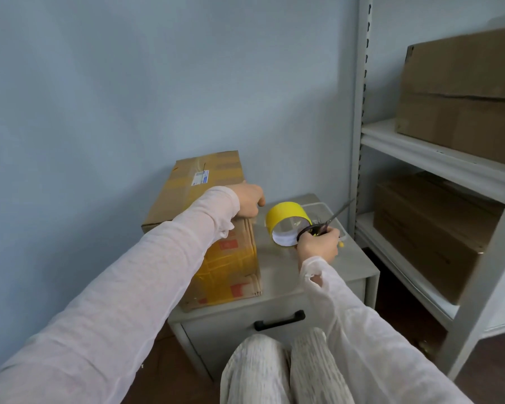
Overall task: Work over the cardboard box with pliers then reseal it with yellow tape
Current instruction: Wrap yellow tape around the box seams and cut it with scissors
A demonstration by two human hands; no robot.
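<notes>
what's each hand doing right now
Left hand: closed, gripping the top edge of the box.
Right hand: closed, holding a black-handled tool.

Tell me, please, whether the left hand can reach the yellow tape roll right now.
Probably yes: the left hand holds the cardboard box edge right beside the tape roll, with bare cabinet top between them.

Brown and yellow on pale grey, against a flat blue wall (129, 83)

The cardboard box (204, 185) is brown, banded with yellow tape, with red printed blocks and a white-and-blue label (200, 177) toward its twelve o'clock end. At its three o'clock, the tape roll (286, 212) is bright yellow with a white core. The tool (330, 220) has black handles and grey metal. The cabinet (277, 287) is pale grey, its handle (279, 319) black.
</notes>
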